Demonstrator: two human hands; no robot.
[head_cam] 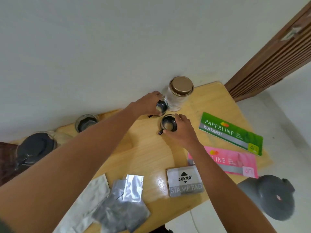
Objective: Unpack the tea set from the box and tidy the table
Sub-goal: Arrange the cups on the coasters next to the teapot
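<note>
Each hand has its own glass cup on the desk (148, 153): the left hand (148, 105) keeps a curled grip on the far cup (161, 107) beside the gold-lidded jar (179, 93), and the right hand (180, 130) holds the near cup (168, 126) likewise, probably to line them up tidily near the wall.

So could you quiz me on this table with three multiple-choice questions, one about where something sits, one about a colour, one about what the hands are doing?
1. Where is the gold-lidded jar?
A. at the wall
B. on the floor
C. on the stamp pad

2. What colour is the Kuitansi booklet?
A. blue
B. green
C. black

3. What is the left hand doing?
A. hanging idle
B. holding a glass cup
C. lifting a foil pouch

Answers: 1 A, it stands at the table's far edge; 2 B, its cover is green; 3 B, fingers curl round the cup, as the right hand holds another.
</note>
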